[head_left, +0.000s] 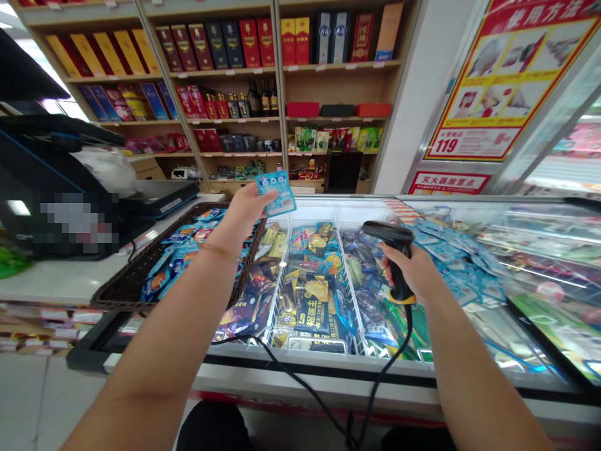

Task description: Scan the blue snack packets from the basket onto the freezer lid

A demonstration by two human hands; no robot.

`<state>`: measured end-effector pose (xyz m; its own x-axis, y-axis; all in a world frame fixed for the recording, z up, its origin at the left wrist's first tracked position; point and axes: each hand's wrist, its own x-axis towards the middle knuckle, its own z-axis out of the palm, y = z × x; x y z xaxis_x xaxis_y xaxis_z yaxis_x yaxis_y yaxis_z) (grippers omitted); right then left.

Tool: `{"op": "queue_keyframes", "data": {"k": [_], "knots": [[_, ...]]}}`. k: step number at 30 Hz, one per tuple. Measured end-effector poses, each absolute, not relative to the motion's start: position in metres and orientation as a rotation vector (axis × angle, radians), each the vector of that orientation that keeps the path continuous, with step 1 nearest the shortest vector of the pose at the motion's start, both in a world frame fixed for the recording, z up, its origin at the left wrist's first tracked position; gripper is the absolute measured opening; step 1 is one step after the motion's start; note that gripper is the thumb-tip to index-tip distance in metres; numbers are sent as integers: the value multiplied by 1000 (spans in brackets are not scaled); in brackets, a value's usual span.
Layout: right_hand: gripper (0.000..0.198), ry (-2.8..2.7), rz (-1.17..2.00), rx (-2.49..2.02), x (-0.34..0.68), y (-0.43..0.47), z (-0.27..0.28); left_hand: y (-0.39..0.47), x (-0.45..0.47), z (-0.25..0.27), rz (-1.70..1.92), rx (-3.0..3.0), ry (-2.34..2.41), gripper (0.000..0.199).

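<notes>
Between the thumb and fingers of my left hand point(248, 203) is a small light-blue snack packet point(282, 195), held up over the freezer with its printed face toward me. My right hand point(408, 269) wraps around the handle of a black barcode scanner point(389, 234), whose head points left toward the packet but stays apart from it. A black cable point(382, 369) hangs from the scanner's grip. Beneath my left forearm sits a dark wicker basket point(124, 299) of blue packets. On the freezer's glass to the right lies a pile of similar light-blue packets point(462, 257).
The chest freezer point(300, 360) holds bagged ice creams point(314, 300) between white wire dividers point(277, 294). A black checkout machine point(51, 188) stands left on the counter. Shelves of boxed bottles point(230, 45) rise behind, beside a wall poster point(507, 75).
</notes>
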<state>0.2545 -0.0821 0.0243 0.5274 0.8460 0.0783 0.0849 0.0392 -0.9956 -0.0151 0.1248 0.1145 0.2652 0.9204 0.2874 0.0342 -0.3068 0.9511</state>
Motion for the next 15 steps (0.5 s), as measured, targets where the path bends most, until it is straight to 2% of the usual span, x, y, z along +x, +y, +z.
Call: {"op": "queue_keyframes", "data": {"k": [4, 8, 15], "knots": [[32, -876, 700, -1433, 252, -83, 26, 100, 51, 89, 1162, 1244, 707, 24], [34, -900, 721, -1448, 249, -84, 29, 94, 99, 43, 1233, 1151, 780, 11], [35, -1064, 726, -1555, 239, -85, 29, 103, 111, -10, 1322, 1101, 786, 12]]}}
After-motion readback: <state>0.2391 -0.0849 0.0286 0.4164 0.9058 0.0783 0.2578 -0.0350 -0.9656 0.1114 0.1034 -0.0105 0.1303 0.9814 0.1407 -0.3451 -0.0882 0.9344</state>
